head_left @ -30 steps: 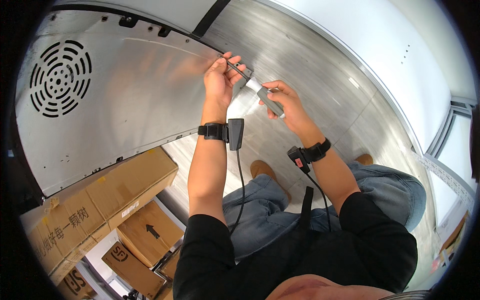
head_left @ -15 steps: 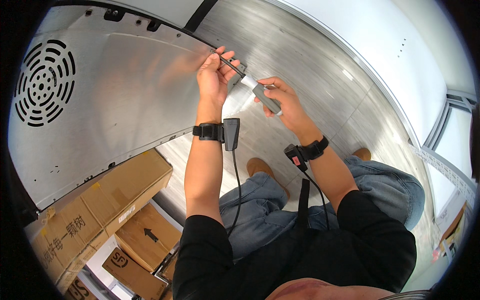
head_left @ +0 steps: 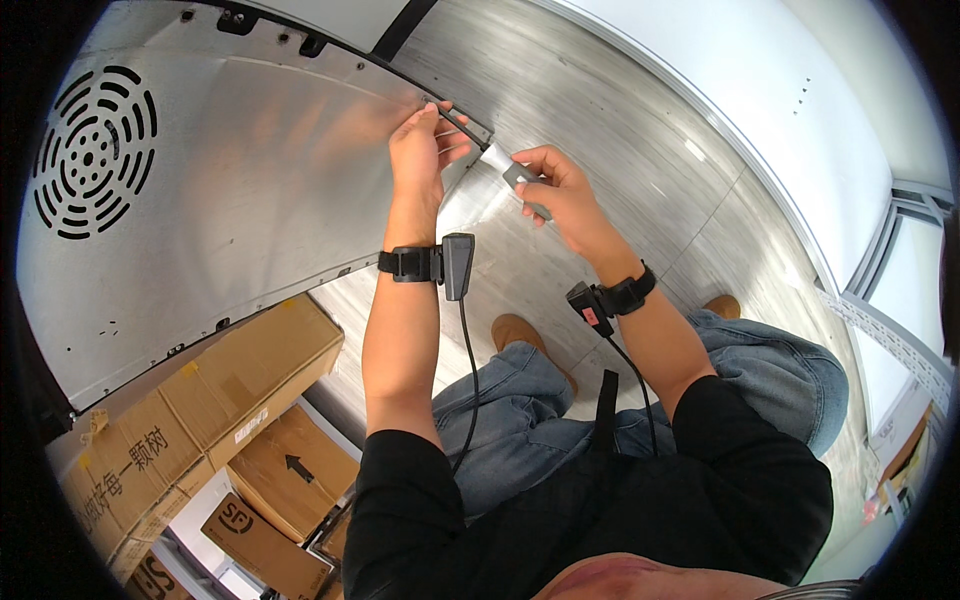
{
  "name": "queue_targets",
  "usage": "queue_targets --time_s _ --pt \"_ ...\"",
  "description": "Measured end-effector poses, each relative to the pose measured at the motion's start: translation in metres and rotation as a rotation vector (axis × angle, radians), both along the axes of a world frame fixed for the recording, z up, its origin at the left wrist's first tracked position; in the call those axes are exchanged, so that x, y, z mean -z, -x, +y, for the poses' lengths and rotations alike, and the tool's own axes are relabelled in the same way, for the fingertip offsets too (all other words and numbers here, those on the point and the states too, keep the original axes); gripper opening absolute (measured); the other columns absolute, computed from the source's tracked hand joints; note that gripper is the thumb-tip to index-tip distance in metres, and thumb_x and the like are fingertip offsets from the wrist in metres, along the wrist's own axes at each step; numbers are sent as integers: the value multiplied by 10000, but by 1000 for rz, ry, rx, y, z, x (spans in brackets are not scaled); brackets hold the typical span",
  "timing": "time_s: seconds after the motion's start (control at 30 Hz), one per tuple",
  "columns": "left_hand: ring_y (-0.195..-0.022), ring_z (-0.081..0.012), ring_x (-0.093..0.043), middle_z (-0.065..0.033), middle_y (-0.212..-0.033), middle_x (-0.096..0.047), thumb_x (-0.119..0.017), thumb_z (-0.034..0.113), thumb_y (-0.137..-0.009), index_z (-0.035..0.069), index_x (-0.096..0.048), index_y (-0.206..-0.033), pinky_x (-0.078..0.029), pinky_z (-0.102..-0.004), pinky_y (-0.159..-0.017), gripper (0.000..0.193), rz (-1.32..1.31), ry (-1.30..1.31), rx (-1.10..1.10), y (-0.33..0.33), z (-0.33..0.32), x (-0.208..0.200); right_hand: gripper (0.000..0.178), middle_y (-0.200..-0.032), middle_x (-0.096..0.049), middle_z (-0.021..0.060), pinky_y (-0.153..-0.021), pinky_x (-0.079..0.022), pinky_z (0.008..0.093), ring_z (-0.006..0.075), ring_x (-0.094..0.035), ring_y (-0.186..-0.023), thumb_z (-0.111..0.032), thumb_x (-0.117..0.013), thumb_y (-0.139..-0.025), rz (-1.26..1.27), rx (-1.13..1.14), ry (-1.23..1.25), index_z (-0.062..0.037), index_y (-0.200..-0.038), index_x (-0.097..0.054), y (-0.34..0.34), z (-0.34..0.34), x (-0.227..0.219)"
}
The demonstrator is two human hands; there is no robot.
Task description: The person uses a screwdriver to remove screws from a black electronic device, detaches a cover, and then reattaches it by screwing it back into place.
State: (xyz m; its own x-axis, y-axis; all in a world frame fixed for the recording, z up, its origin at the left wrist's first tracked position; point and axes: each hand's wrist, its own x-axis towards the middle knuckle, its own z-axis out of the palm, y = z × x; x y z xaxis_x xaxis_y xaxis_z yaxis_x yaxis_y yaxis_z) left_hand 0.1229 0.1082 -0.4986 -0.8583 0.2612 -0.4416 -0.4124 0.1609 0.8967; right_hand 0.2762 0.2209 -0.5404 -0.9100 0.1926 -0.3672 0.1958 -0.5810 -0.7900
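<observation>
A large metal panel [head_left: 270, 170] with round vent slots fills the left side. Near its far right corner, my left hand [head_left: 415, 155] pinches around the tip of a screwdriver [head_left: 465, 129] with thumb and forefinger, the other fingers spread loosely. The long dark shaft slants from that corner down to a pale collar and a thick grey handle. My right hand [head_left: 562, 195] is closed around the handle. The tip meets the panel's edge, but the fingers hide whatever sits under it.
Cardboard boxes [head_left: 215, 390] lie below the panel at the lower left. Grey wood-look flooring [head_left: 640, 120] runs beneath my hands. A long white surface [head_left: 760, 70] curves along the right, with a metal frame [head_left: 890, 260] beyond it. Cables hang from both wrist straps.
My right hand has shifted slightly up and left, and its fingers have moved on the handle. My left hand stays at the panel corner. The view has moved a little.
</observation>
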Motion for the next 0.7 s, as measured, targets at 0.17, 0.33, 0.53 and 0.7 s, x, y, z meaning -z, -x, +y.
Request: queue_targets --time_s 0.17,0.33,0.53,0.7 --pt "-618 -120 -594 -79 -805 -644 -581 213 -914 21 -627 -927 -515 -236 -545 197 89 117 -15 0 2 2 351 -869 -550 52 -644 -456 290 141 -555 -741 -44 -669 -765 45 81 -601 -63 -1093 -547 4 -11 3" --pt "-612 -115 -598 -67 -755 -645 -611 183 -899 14 -620 -939 -510 -238 -542 174 80 66 -32 4 2 6 415 -919 -570 63 -612 -469 305 148 -580 -739 -88 -677 -778 40 80 -769 -60 -1159 -513 3 -20 -1" --pt "-653 -133 -620 -78 -793 -655 -558 143 -922 8 -601 -1022 -500 -236 -575 173 38 -28 -46 4 1 3 436 -957 -600 87 -450 -441 233 137 -590 -749 -278 -563 -895 -46 -212 261 -74 -1267 -458 2 7 1" --pt "-652 -131 -611 -68 -790 -650 -566 143 -916 12 -607 -1000 -499 -234 -575 161 13 -25 -90 3 5 0 478 -988 -593 80 -531 -469 273 128 -580 -772 -288 -582 -882 -99 -209 86 -43 -1269 -448 3 -1 13"
